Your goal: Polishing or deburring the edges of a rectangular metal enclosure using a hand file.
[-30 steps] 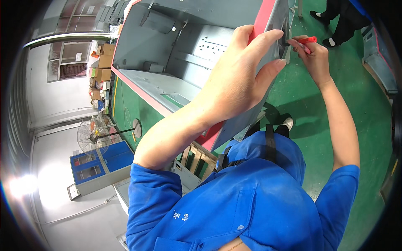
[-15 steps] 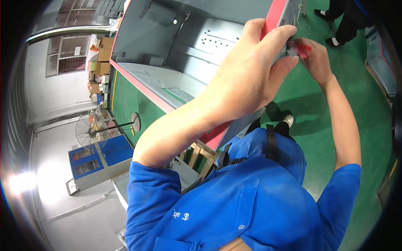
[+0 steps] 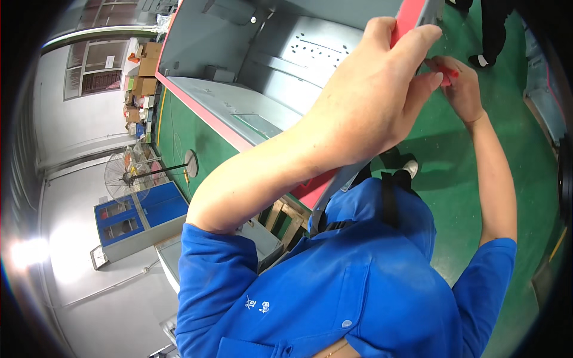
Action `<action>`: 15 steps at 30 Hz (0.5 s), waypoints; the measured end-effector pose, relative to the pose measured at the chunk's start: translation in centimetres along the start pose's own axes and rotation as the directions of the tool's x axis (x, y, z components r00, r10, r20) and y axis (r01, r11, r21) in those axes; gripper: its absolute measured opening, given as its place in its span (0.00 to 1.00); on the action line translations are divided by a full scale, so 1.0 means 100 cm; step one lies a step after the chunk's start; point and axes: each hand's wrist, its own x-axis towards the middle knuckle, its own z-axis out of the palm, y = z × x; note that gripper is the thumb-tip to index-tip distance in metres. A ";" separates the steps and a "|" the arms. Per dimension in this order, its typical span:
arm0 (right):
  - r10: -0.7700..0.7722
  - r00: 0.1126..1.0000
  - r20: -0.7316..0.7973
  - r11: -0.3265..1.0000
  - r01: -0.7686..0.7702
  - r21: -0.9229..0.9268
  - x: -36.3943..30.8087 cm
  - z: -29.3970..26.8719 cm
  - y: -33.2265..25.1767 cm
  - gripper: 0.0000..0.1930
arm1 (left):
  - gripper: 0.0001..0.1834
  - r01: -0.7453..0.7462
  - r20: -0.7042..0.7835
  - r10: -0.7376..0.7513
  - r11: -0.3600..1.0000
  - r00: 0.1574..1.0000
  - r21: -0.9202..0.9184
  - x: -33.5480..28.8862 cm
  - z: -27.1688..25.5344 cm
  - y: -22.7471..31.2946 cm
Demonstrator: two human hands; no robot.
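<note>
A large grey metal cabinet [image 3: 250, 65] with pink-red trim lies in front of me, its inside facing up. My left hand [image 3: 376, 95] is bent over the trim at its right corner, fingers curled round the edge and thumb on the near side. Just right of that corner, my right hand [image 3: 464, 89] is closed on a small red handle [image 3: 449, 74]. The handle's working end is hidden behind my left fingers and the cabinet edge, so I cannot tell what kind of tool it is.
A person in dark trousers [image 3: 495, 30] stands on the green floor at far right. Left are a standing fan [image 3: 127, 178], a blue-doored cupboard [image 3: 158, 209] and stacked cardboard boxes [image 3: 145, 86]. A wooden pallet [image 3: 292, 230] lies near my waist. Another grey panel [image 3: 543, 83] is at the right rim.
Both hands and the cabinet's corner sit slightly farther right in the picture. My right hand has turned a little around the red handle. My left hand keeps its place on the edge.
</note>
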 end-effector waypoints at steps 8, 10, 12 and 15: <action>0.028 0.999 0.027 0.999 -0.029 0.031 0.001 -0.002 -0.002 0.13 | 0.20 0.063 0.012 -0.063 0.998 0.998 0.002 0.000 0.000 0.003; 0.004 1.000 0.016 1.000 -0.004 0.023 0.002 -0.002 -0.002 0.13 | 0.20 0.060 -0.002 -0.060 0.998 0.998 0.001 0.000 0.000 0.003; -0.015 1.000 0.021 0.999 0.014 0.030 0.008 -0.008 -0.009 0.13 | 0.20 0.056 -0.016 -0.056 0.998 0.998 0.006 -0.002 0.001 0.000; 0.038 0.996 0.075 0.998 -0.042 0.046 -0.001 -0.004 0.002 0.13 | 0.21 0.053 -0.011 -0.053 0.999 0.999 0.010 -0.001 0.001 0.002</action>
